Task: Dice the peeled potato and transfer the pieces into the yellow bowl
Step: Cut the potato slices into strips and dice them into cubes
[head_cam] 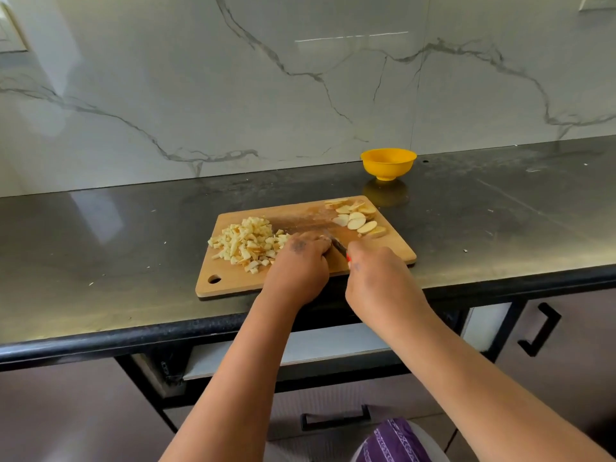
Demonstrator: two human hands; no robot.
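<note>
At the counter's front edge lies a wooden cutting board. The right hand grips a knife — handle seemingly red. The left hand curls fingers down, whatever is beneath it hidden. Diced potato is heaped at the board's left, slices at its far right corner. The yellow bowl stands beyond — by the counter's back edge.

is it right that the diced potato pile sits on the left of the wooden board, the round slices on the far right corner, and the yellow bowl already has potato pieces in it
Not quite. The head view shows no potato pieces in the round yellow plastic bowl; none show inside it or above its rim. The rest holds: the pale diced potato pile lies on the left of the rectangular wooden cutting board, and the round potato slices lie at its far right corner.
</note>
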